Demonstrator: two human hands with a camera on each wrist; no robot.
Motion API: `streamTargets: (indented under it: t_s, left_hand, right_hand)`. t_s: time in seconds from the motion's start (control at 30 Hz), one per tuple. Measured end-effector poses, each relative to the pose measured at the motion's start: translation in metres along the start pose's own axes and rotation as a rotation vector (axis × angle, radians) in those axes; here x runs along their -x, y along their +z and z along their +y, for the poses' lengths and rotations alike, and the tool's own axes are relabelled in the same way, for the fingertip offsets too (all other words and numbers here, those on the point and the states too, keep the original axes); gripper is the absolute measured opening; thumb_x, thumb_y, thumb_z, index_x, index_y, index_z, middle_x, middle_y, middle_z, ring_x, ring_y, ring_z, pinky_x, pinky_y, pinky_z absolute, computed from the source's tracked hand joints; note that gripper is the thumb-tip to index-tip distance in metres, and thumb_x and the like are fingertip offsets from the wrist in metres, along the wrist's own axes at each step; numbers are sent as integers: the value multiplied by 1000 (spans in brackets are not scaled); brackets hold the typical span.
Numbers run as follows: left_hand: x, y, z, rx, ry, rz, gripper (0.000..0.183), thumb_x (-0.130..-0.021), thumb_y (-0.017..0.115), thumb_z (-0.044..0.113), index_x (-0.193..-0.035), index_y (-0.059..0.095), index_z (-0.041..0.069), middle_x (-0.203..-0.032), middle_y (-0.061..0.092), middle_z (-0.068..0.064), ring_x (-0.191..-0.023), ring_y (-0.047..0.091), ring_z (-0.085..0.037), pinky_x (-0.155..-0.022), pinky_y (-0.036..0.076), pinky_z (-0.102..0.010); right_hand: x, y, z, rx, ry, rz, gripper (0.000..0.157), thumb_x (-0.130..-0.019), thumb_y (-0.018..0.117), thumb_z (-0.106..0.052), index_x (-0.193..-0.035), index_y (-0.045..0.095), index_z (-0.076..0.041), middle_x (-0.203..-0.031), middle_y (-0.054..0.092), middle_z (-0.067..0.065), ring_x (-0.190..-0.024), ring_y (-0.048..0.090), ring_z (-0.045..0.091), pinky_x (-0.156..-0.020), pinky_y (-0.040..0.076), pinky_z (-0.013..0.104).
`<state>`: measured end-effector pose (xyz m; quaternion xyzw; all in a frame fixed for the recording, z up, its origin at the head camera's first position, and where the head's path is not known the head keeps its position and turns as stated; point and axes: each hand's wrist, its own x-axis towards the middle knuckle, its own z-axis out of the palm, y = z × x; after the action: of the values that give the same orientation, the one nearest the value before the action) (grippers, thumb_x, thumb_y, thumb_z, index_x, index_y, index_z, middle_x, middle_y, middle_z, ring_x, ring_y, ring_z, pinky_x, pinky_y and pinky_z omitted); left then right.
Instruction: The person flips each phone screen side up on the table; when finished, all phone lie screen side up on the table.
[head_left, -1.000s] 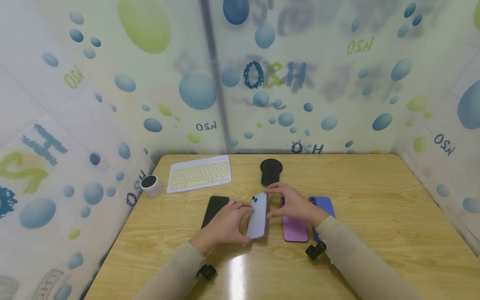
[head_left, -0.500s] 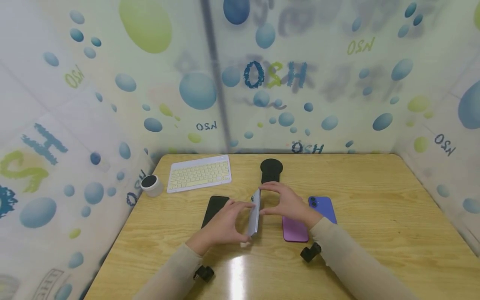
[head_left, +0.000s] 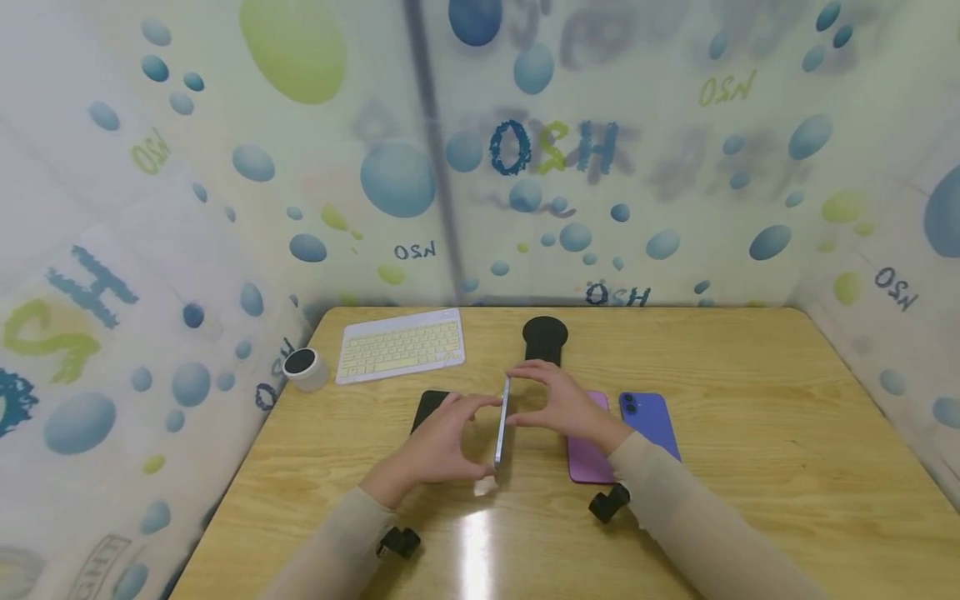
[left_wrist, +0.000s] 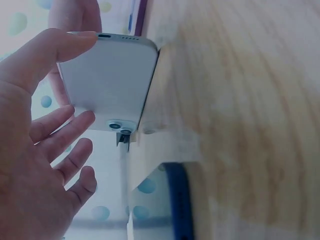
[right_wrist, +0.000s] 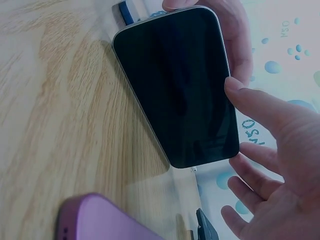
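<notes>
A pale silver-white smartphone (head_left: pixel 502 421) stands on its long edge, seen almost edge-on in the head view. My left hand (head_left: pixel 442 437) holds it from the left, thumb at the bottom end and fingertips at the back. From the right, my right hand (head_left: pixel 566 404) grips it with the thumb on the upper long edge and the index finger at the top end. The left wrist view shows its pale back (left_wrist: pixel 107 80) with two camera lenses. Its dark screen (right_wrist: pixel 175 90) faces the right wrist camera. The other fingers of both hands are spread loosely.
A black phone (head_left: pixel 427 408) lies by the left hand. Purple (head_left: pixel 588 458) and blue (head_left: pixel 651 421) phones lie under and beside the right forearm. Behind are a white keyboard (head_left: pixel 401 346), a white cup-shaped object with a black top (head_left: pixel 306 369) and a black round-headed stand (head_left: pixel 544 333).
The smartphone has turned from showing its slanted back to standing edge-on, shifting slightly left. The right hand has moved left with it; the left hand has shifted slightly left.
</notes>
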<state>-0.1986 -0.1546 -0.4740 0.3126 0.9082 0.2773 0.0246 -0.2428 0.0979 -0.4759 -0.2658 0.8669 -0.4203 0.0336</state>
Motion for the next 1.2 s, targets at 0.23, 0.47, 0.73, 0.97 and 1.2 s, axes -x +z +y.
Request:
streamTargets:
  t_s: [0.23, 0.47, 0.73, 0.97, 1.2]
  left_hand:
    - [1, -7, -2, -44, 45, 14, 90, -72, 91, 40, -151, 50, 21, -155, 51, 5, -123, 50, -18, -98, 51, -41]
    - [3, -10, -5, -32, 94, 22, 89, -75, 91, 39, -151, 52, 14, -160, 47, -3, -134, 47, -26, -108, 44, -53]
    - [6, -12, -7, -22, 82, 26, 90, -74, 91, 39, -152, 51, 15, -160, 48, -3, -135, 46, -25, -109, 45, -53]
    - [9, -16, -10, -17, 70, 40, 88, -73, 91, 36, -150, 54, 15, -158, 50, -1, -132, 47, -26, -108, 45, -52]
    - [14, -16, -13, -20, 55, 53, 86, -71, 90, 32, -148, 57, 12, -155, 52, -2, -131, 47, -24, -107, 46, -51]
  right_hand:
    - [-4, 3, -5, 2, -2, -4, 76, -78, 91, -35, -144, 61, -12, -151, 53, 12, -144, 45, 38, -118, 36, 59]
    - [-6, 6, -5, 14, -1, -23, 78, -79, 90, -36, -146, 59, -13, -153, 52, 12, -146, 43, 37, -118, 35, 59]
    - [-7, 7, 5, 3, -21, -42, 81, -79, 91, -29, -149, 54, -11, -154, 53, 12, -145, 44, 38, -119, 35, 59]
    - [-9, 9, 13, 72, -11, -91, 79, -78, 91, -24, -147, 57, -9, -143, 64, 9, -139, 50, 35, -120, 34, 55]
    - [-12, 13, 17, 131, 4, -119, 81, -75, 93, -24, -145, 58, -7, -142, 64, 9, -137, 51, 34, -118, 36, 53]
